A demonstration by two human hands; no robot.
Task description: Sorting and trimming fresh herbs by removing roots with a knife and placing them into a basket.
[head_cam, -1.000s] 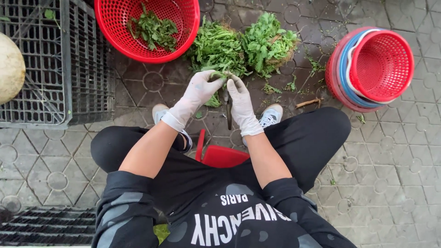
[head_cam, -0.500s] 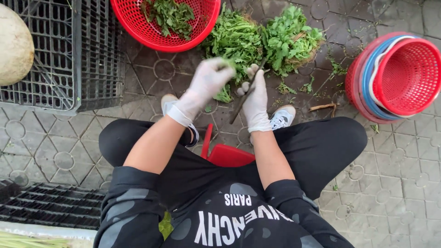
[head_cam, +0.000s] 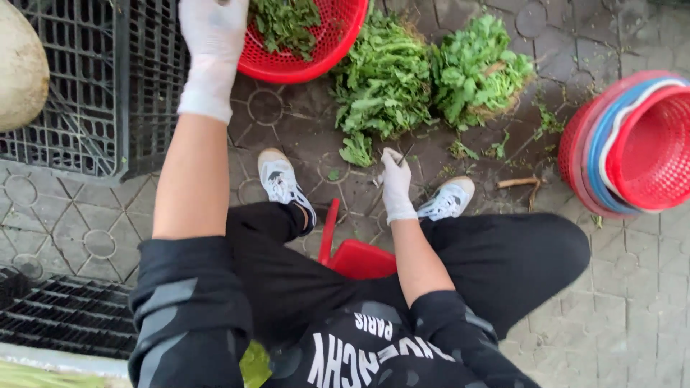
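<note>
Head view: left hand [head_cam: 213, 29] in white glove over rim of round red plastic basket [head_cam: 327, 54] holding cut greens [head_cam: 287, 21]; grip cannot tell. Right gloved hand [head_cam: 395, 183] closed on thin dark knife [head_cam: 405, 154], beside leafy green pile [head_cam: 384, 82] on paving.

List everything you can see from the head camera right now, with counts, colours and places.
round basket: one, red, top centre, cut greens inside
leafy greens: two bunches, green, on the paving right of that basket
loose sprig: one, green, on the paving by the right hand
stacked baskets: several nested, red with blue and white rims, right edge
crates: two, black lattice, upper left
round object: one, pale tan, on the left crate
grate: one, black, lower left
stool: one, red, under the person
shoes: two, white
left hand: white glove, over the basket rim
right hand: white glove, holding a thin dark tool, low by the greens
</note>
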